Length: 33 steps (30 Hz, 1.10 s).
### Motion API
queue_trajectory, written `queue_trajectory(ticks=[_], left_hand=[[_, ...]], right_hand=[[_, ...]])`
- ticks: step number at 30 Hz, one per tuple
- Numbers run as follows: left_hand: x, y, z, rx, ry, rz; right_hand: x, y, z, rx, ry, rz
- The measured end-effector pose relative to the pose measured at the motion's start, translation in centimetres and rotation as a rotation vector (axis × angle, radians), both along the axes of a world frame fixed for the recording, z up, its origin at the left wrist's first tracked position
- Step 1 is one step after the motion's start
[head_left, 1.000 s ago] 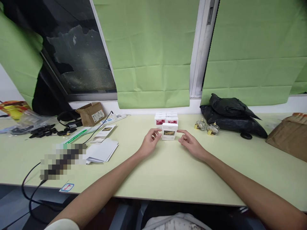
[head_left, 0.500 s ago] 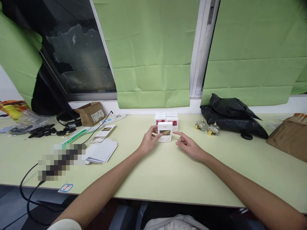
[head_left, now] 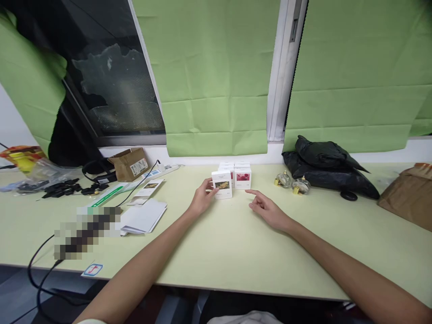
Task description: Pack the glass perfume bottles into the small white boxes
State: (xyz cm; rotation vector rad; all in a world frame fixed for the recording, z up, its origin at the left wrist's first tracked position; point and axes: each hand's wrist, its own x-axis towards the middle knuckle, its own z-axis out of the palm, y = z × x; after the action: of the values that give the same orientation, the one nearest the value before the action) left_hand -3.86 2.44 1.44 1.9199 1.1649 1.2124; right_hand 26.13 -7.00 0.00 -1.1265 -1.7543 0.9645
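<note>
Our left hand [head_left: 201, 200] is pinching a small white cardboard box with a yellow-brown picture on its front [head_left: 222, 184], fingers closed narrowly on its left edge, and the box is standing upright on the pale green table [head_left: 216, 252], just in front and to the left of a cluster of similar white boxes with pink-red pictures [head_left: 242, 177]. Our right hand [head_left: 266, 209] is resting loosely on the table well to the right of the held box, holding nothing, index finger stretched out and the other fingers curled. To do this well, we are judging that the box wants a light grip on its side panels, so the thin card is not denting, and that its base should be kept flat on the table while it is being lined up beside the others, printed face towards us. We are also judging that the right hand could be steadying the free side so the box is not twisting. Two small clear glass bottles with gold caps [head_left: 292, 183] and a crumpled black plastic bag [head_left: 329, 165] are lying near enough on the right to be knocked by a careless elbow.
</note>
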Motion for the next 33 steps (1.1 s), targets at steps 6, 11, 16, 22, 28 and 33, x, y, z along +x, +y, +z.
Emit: queue_trajectory(ticks=[6, 11, 16, 22, 28, 33], left_hand=[[0.0, -0.1, 0.1, -0.010, 0.038, -0.006], [-0.2, -0.5, 0.5, -0.088, 0.111, 0.011], [-2.1, -0.3, 2.1, -0.017, 0.255, 0.060], [-5.8, 0.8, 3.0, 0.217, 0.783, 0.654], [-10.4, 2.4, 2.1, -0.004, 1.037, 1.017], [-12.8, 3.3, 1.8, -0.219, 1.069, 1.061]], right_hand=[[0.0, -0.3, 0.2, -0.003, 0.001, -0.004], [-0.1, -0.4, 0.3, -0.012, 0.022, 0.002], [-0.1, -0.1, -0.2, -0.016, 0.019, 0.001], [-0.1, 0.1, -0.5, -0.021, 0.024, 0.006], [-0.1, -0.1, -0.2, -0.005, 0.021, 0.006], [-0.1, -0.2, 0.0, -0.011, 0.018, 0.014]])
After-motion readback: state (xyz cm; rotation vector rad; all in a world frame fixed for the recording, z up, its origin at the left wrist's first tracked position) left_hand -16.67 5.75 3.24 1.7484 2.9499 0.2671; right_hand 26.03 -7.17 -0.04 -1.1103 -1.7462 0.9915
